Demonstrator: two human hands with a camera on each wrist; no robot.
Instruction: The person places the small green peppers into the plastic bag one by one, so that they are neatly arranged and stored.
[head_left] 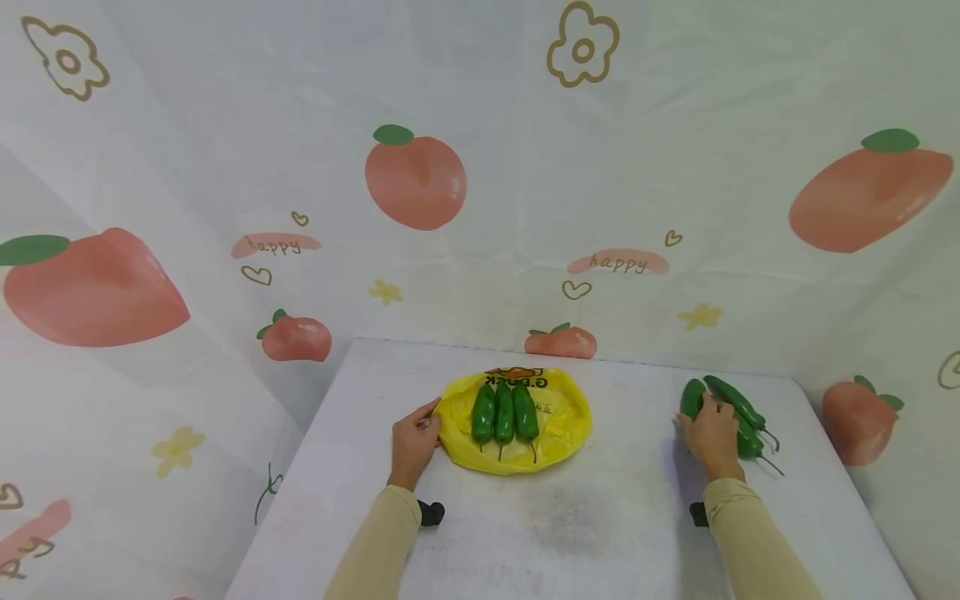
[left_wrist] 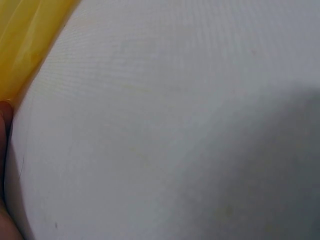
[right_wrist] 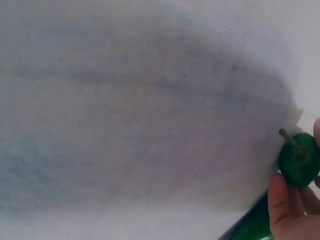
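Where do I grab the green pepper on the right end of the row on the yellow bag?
Probably grip that green pepper round its middle, from above and the right, across its width: it lies lengthwise, thin stem toward the person. Bare yellow bag shows on its right, while the middle pepper sits close on its left.

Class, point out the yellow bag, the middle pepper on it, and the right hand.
Yellow bag [head_left: 566, 429], head view: right side.
Middle pepper [head_left: 504, 415], head view: its body.
Right hand [head_left: 713, 432], head view: its back.
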